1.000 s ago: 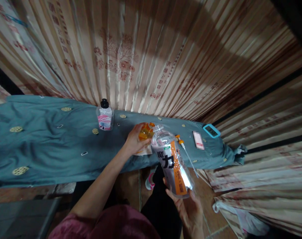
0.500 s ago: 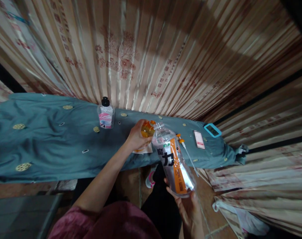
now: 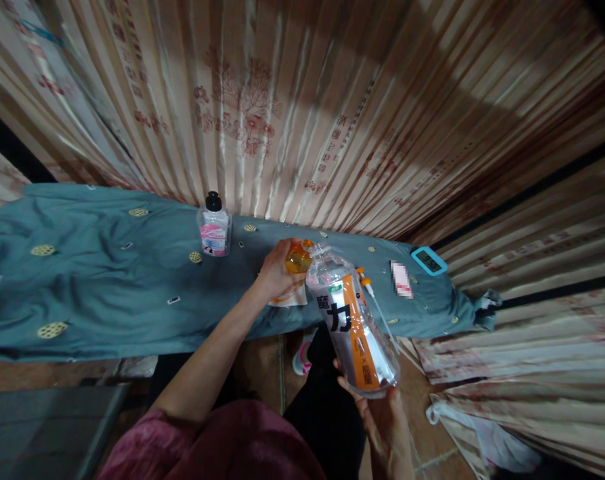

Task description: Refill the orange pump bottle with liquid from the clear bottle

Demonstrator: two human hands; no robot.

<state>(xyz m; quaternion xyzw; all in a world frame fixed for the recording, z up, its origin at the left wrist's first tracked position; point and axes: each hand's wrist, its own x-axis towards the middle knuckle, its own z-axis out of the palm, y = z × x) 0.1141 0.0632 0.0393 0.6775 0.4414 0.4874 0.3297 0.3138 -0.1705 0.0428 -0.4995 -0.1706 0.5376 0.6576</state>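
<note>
Striped satin curtains (image 3: 302,100) fill the background, and below them a long counter draped in a teal cloth (image 3: 92,287) runs across the view. Largest of the things in hand is a clear plastic bottle (image 3: 352,327) with an orange-and-white label, tilted so that its long axis runs from the base, low and near the body, up and away to the open neck at the counter's edge. The right hand (image 3: 382,427) cups that base from below, fingers wrapped closed around it. At the neck end the left hand (image 3: 277,273) is closed on a small orange object (image 3: 298,257), probably a cap or little container, held just beside the bottle's mouth and touching or nearly touching it; the view is too dim to tell which. So the mouth lies immediately right of the left grip. Farther off on the cloth stand a small black-capped bottle (image 3: 215,230), a syringe-like dropper (image 3: 370,293), and a blue-framed timer (image 3: 429,261).
</note>
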